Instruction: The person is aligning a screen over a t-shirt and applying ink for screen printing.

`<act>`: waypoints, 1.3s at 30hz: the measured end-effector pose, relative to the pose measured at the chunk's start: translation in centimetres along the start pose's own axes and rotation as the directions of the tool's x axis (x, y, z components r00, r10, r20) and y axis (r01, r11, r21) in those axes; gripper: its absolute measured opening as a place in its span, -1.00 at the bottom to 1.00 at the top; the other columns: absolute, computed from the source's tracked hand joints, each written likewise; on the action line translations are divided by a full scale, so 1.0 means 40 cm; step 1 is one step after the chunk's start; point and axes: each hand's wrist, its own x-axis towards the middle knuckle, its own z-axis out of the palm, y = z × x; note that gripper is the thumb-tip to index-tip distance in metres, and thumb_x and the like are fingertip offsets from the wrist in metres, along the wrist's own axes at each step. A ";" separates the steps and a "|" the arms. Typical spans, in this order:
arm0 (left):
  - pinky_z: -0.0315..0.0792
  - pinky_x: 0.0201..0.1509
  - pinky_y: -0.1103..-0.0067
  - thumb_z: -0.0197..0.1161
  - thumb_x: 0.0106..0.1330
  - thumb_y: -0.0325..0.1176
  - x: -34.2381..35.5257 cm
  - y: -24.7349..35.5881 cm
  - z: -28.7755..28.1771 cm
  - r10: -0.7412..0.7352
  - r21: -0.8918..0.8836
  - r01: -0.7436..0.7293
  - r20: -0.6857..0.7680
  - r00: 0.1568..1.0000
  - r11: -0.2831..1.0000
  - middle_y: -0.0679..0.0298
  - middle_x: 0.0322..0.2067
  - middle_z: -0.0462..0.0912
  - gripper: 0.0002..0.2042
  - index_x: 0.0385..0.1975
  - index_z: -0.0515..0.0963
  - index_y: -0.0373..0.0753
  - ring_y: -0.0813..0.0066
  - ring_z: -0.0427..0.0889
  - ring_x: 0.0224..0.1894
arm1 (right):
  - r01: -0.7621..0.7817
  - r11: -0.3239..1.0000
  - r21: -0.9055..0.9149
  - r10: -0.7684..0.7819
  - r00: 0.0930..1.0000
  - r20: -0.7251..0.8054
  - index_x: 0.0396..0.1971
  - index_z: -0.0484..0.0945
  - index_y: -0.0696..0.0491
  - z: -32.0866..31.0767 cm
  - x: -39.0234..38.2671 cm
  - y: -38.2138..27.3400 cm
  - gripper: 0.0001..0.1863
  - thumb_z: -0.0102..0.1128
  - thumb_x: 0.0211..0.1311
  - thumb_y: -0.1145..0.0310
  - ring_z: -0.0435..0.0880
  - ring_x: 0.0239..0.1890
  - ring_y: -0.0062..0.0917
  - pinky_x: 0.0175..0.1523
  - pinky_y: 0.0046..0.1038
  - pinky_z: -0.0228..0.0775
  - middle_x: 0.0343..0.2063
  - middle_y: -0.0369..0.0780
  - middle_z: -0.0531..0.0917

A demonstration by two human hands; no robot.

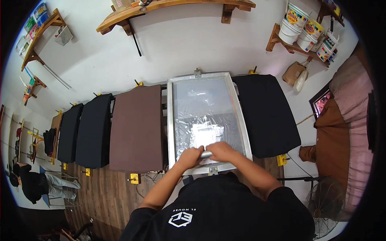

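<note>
A silver-framed printing screen (244, 132) lies in front of me over one of the boards in a row. Its mesh is glossy and grey, with a bright white patch (203, 135) in its lower part. At the near end of the screen, my left hand (190, 157) and my right hand (220, 152) are closed side by side on a squeegee (206, 154). Only a short pale stretch of its handle shows between them; the blade is hidden under my hands. A metal clamp (213, 170) sits at the frame's near edge, close to my body.
Left of the screen is a brown cloth-covered board (136, 128), then black ones (93, 132). Another black-covered board (267, 116) stands to the right. Wall shelves (173, 13) hold paint buckets (290, 31). A fan (325, 197) stands lower right; a person (34, 182) is far left.
</note>
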 end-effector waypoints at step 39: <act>0.60 -0.23 0.15 0.29 0.16 -0.43 -0.058 0.052 0.068 0.049 -0.044 -0.055 -0.129 0.990 0.998 0.00 -0.38 0.68 -0.70 -0.13 0.41 -0.24 -0.08 0.71 -0.29 | 0.015 0.999 -0.037 -0.020 0.990 -0.142 -0.16 0.53 0.06 0.089 -0.071 -0.021 -0.55 0.49 -0.07 0.26 0.64 -0.08 -0.22 -0.02 -0.21 0.56 -0.19 -0.19 0.64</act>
